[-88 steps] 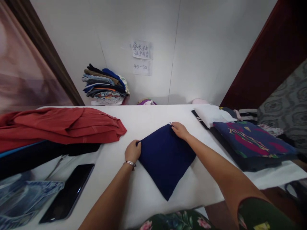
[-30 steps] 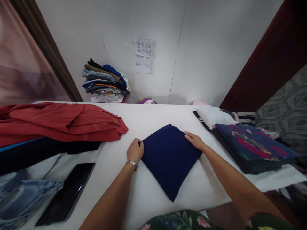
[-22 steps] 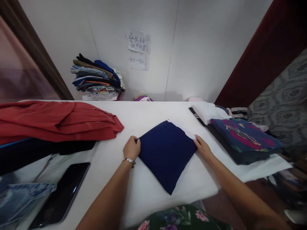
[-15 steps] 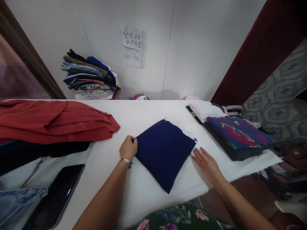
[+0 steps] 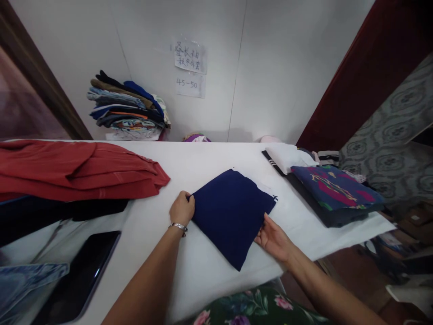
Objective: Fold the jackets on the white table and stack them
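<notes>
Folded navy cloth (image 5: 230,216) lies on the white table (image 5: 216,155), one corner toward you; your left hand (image 5: 182,208) pinches its left corner; your right hand (image 5: 273,238) touches its lower right edge, finger closure there unclear

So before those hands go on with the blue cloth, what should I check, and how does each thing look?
1. Left hand gripping the blue cloth at its left corner: ok.
2. Right hand at the lower right edge: ok; how firmly it grips, cannot tell.
3. Striped bit tucked out of sight: not ok, it shows at the right corner.
4. Phone apart from the cloth: ok.
5. Underside smooth: cannot tell, hidden.
</notes>
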Demonstrator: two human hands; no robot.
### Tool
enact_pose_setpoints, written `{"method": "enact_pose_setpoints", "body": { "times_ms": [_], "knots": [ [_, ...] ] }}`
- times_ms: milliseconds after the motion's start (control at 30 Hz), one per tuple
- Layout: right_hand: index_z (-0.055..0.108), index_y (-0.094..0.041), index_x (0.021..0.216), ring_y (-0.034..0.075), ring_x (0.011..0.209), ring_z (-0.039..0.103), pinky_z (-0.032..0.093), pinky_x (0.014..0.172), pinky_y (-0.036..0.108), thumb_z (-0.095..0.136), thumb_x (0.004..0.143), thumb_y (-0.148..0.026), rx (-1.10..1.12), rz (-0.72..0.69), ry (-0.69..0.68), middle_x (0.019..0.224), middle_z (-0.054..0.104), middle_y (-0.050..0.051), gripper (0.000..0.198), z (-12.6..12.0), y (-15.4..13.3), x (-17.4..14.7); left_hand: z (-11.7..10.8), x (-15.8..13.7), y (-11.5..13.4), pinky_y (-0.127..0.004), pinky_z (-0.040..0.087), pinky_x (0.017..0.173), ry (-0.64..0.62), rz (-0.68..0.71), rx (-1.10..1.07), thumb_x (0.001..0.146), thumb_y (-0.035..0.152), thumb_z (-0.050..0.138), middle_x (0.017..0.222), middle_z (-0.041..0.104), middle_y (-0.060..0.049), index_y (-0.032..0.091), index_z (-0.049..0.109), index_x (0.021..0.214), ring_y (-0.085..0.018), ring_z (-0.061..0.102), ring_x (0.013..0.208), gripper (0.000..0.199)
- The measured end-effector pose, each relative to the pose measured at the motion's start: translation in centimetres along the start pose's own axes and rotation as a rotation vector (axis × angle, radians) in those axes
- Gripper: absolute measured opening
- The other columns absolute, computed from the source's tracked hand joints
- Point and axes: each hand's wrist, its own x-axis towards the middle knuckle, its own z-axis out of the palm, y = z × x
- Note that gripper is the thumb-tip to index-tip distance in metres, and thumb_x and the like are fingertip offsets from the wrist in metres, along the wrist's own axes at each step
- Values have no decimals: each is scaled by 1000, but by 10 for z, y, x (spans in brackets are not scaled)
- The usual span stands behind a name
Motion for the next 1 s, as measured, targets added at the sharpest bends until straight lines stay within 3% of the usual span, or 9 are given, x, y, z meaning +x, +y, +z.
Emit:
{"method": "enact_pose_setpoints", "body": {
  "times_ms": [133, 300, 467, 600, 700, 867, 1000],
  "knots": [
    [69, -28, 100, 17, 88, 73, 59, 87, 34, 63, 89, -51, -4, -29, 7, 95, 77, -2, 26, 4, -2, 11, 0, 1, -1, -34, 46, 75, -1, 3, -5, 93, 35, 44, 101, 73, -9, 23, 59, 105, -27, 67, 95, 23],
    [68, -23, 108, 22, 101, 72, 58, 90, 36, 62, 88, -53, -3, -13, 26, 98, 77, 4, 36, 11, -5, 26, 0, 1, -1, -34, 45, 75, -4, 1, -1, 93, 35, 44, 103, 73, -9, 23, 59, 105, -27, 67, 96, 23],
    [70, -21, 100, 22, 90, 74, 59, 88, 37, 57, 91, -51, -27, 26, 45, 91, 78, 4, 34, 12, -4, 34, 0, 1, -1, -33, 44, 75, -6, -13, -8, 93, 36, 44, 103, 73, -9, 24, 59, 104, -26, 68, 97, 23],
    [70, -20, 94, 20, 78, 74, 61, 82, 33, 62, 89, -39, -53, 43, 108, 82, 77, 4, 22, 11, -3, 36, -1, 1, -2, -32, 43, 73, -13, 2, 1, 94, 36, 43, 102, 73, -9, 23, 59, 105, -26, 68, 96, 23],
    [69, -18, 96, 22, 81, 74, 60, 83, 35, 64, 86, -35, 1, 38, 101, 81, 77, 4, 20, 15, -1, 38, -2, 2, -2, -32, 43, 73, -20, 2, 13, 94, 37, 43, 101, 73, -9, 22, 59, 105, -26, 68, 95, 24],
    [67, -17, 98, 25, 87, 74, 61, 83, 40, 61, 87, -43, 125, 31, 32, 82, 77, 7, 29, 27, 2, 44, -3, 4, -5, -32, 44, 74, -23, 2, -10, 94, 41, 42, 98, 72, -9, 22, 59, 105, -27, 67, 94, 28],
    [66, -15, 93, 25, 84, 75, 61, 81, 37, 63, 81, -25, 120, 44, 62, 72, 75, 6, 16, 31, 4, 48, -3, 7, -8, -34, 46, 78, -9, -15, -90, 94, 50, 38, 103, 72, -11, 21, 60, 105, -29, 67, 96, 38]
  ]
}}
